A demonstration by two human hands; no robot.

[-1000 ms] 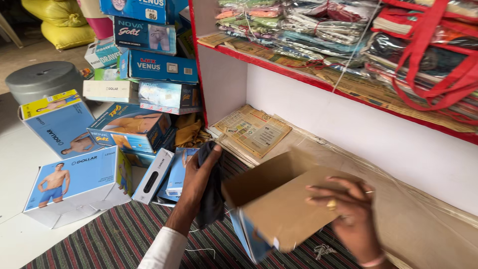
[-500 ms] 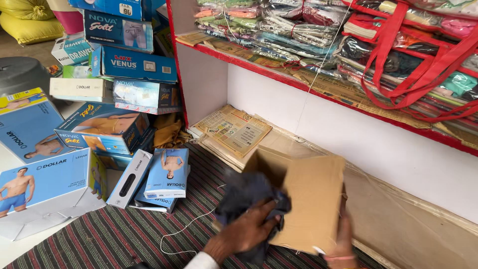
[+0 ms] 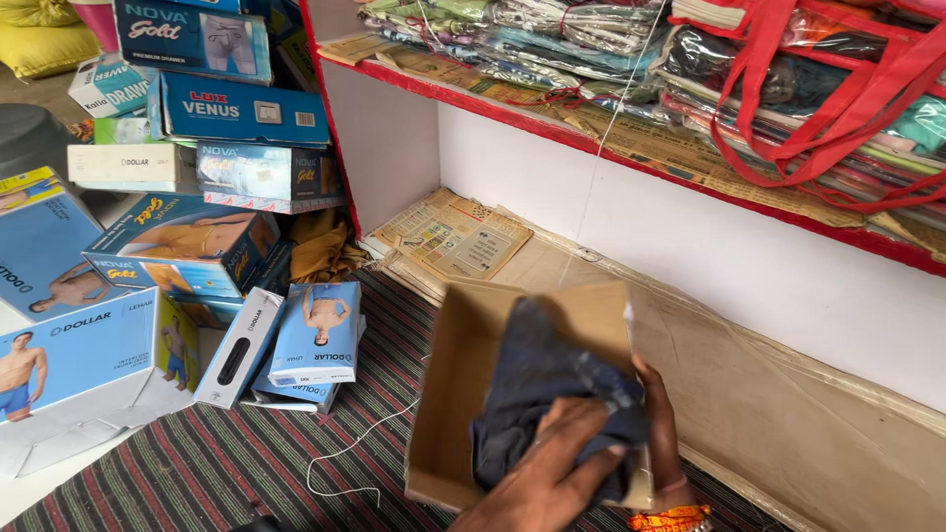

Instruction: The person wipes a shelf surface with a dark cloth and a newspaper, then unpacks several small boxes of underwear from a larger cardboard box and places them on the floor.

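Left hand closed on dark folded cloth, pressing it into open cardboard box on striped mat. Right hand grips box's far wall (mostly hidden). Best: push cloth flat, steady box.

A striped rug in dark red, green and black covers the floor, meeting pale floor tiles at the lower left corner, where blue and white cartons are heaped in an untidy stack. A white shelving unit with red edging fills the right side, its upper shelf packed with folded cloth in clear wrappers and red-handled bags resting on newspaper. The lower shelf is lined with clear plastic sheet and old newspaper, and daylight is soft and even.
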